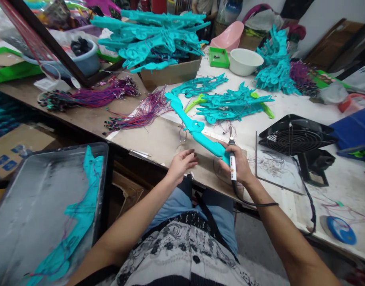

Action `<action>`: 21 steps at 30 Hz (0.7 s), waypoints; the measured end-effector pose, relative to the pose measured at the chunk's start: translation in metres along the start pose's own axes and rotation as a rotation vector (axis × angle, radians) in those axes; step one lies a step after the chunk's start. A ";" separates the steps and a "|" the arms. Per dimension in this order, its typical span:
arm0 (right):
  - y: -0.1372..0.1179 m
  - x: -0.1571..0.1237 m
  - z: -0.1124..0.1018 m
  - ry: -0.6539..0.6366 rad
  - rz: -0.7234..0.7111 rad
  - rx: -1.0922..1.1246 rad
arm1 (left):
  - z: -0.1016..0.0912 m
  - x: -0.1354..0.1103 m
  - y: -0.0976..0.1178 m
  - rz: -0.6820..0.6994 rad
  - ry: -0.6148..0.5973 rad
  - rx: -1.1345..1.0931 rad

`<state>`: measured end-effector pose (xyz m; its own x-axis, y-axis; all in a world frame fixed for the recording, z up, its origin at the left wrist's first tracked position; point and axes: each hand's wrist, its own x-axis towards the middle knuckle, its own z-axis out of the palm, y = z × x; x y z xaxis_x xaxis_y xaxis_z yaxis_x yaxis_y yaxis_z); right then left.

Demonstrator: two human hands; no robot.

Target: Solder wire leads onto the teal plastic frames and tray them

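My right hand is closed around a soldering iron, its tip pointing away from me and its black cord trailing right. The same hand also grips the near end of a long, curved turquoise plastic part, which slants up and left over the table. To its left, my left hand hovers at the table's front edge, fingers stretched out, apart from the part and with nothing visible in it. Thin wires hang near the part's middle. Beyond it lies a pile of similar turquoise parts.
Bundles of red and blue wires lie left. A cardboard box piled with turquoise parts stands behind, near a white bowl. At right are a black fan and a blue round tin. A grey tub sits lower left.
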<state>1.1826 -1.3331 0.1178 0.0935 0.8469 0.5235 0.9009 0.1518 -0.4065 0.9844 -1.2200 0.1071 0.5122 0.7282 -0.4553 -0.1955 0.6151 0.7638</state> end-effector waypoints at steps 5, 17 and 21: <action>0.001 -0.015 0.020 -0.107 -0.124 -0.140 | 0.005 0.003 -0.004 0.149 0.152 -0.041; 0.006 -0.003 0.000 0.242 0.376 0.591 | -0.007 -0.007 0.006 0.140 0.040 0.033; -0.009 0.012 -0.002 0.383 0.504 0.823 | 0.027 -0.010 0.002 0.202 -0.138 0.112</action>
<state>1.1768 -1.3258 0.1290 0.6372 0.7118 0.2957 0.1657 0.2481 -0.9544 1.0017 -1.2343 0.1257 0.5827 0.7802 -0.2277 -0.2158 0.4186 0.8822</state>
